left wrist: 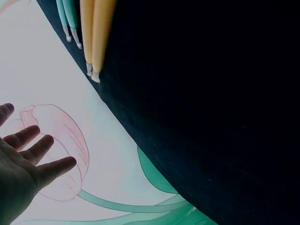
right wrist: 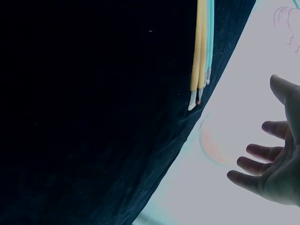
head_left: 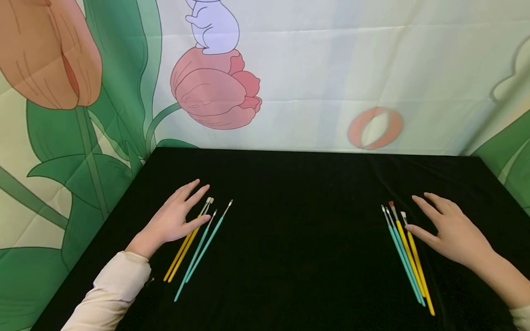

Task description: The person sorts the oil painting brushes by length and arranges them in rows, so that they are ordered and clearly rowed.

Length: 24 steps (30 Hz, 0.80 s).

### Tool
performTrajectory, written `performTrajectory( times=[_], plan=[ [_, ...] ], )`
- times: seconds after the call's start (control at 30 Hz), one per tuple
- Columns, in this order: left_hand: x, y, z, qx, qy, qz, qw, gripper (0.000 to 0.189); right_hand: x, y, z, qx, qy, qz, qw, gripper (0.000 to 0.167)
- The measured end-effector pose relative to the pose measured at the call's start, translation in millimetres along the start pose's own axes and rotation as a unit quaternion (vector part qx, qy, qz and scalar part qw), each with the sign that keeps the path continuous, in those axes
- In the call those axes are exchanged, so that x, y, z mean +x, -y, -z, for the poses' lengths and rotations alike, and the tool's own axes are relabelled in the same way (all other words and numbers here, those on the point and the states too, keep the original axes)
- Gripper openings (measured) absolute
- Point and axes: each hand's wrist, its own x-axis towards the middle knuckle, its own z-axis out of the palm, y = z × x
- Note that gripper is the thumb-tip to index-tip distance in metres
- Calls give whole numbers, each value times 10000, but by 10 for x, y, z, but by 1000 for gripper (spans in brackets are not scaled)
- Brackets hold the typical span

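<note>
On the left of the black cloth lie two yellow paintbrushes and two teal paintbrushes, bristles pointing away from me. My left hand hovers over the yellow pair, fingers spread, overlapping their upper parts in the head view; nothing is in it. At the right side are another two teal paintbrushes beside two yellow paintbrushes, one with reddish bristles, the other pale. Just right of them my right hand is held with fingers apart and holds nothing. Both wrist views show the extended fingers apart from the brushes.
Black cloth covers the table, its far edge meeting a hanging printed curtain with tulips and a white animal. The curtain also runs along the left side and the far right. Wide cloth separates the two brush groups.
</note>
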Motion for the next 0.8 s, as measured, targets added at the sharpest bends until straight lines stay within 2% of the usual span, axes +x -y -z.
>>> performTrajectory(
  times=[0.17, 0.4, 0.5, 0.8],
  plan=[
    [-77, 64, -9, -91, -5, 46, 9999, 67, -49, -20, -14, -53, -175, 26, 9998, 67],
    [-155, 144, 15, -258, 450, 424, 9978, 66, -100, -57, -46, -91, -224, 47, 9997, 63],
    [-176, 178, 21, -286, 537, 518, 9968, 67, -119, -72, -59, -50, -223, 44, 9997, 62],
    [-207, 254, -3, -166, 760, 697, 9945, 66, -158, -98, -99, 69, 141, -164, 9997, 64]
  ],
)
